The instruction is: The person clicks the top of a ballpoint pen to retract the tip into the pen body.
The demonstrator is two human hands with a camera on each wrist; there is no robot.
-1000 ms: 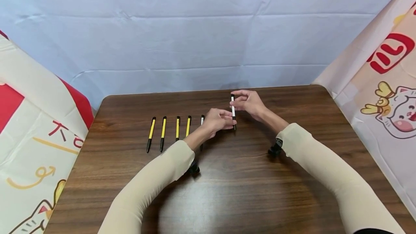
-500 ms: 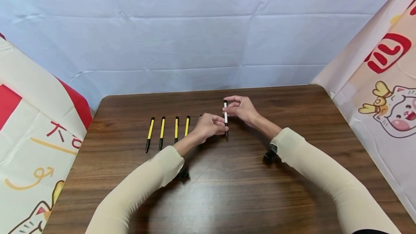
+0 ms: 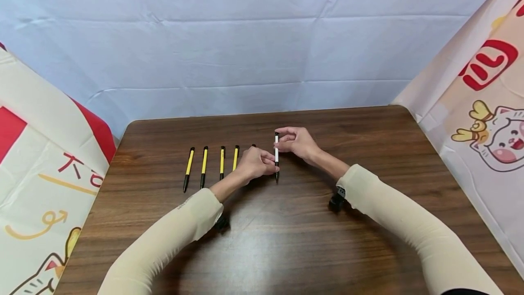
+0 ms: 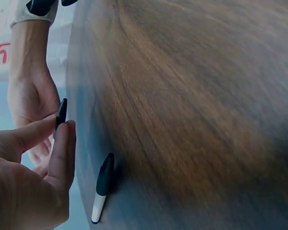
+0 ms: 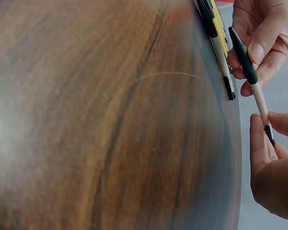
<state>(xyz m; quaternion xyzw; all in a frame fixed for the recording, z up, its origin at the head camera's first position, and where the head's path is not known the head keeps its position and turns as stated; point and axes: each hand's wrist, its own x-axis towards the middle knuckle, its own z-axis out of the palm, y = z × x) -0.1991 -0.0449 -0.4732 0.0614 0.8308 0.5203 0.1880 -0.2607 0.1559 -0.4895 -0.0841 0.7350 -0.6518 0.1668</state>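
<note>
A white pen with a black grip and black top is held between both hands, its tip toward the person. My left hand pinches the black grip near the tip. At the other end my right hand pinches the top between thumb and fingers. The wrist views show this pen raised off the table. A second white pen lies on the table below the left hand, mostly hidden in the head view. Left of it several yellow pens with black ends lie in a row, some partly covered by the left arm.
The brown wooden table spreads under both arms, its far edge near the pale cloth backdrop. Printed cloths hang at the right and left sides. A black wrist camera sits under the right wrist.
Both hands have moved left and toward the person with the white pen, bringing it closer to the row. The left hand now covers most of the white pen lying there.
</note>
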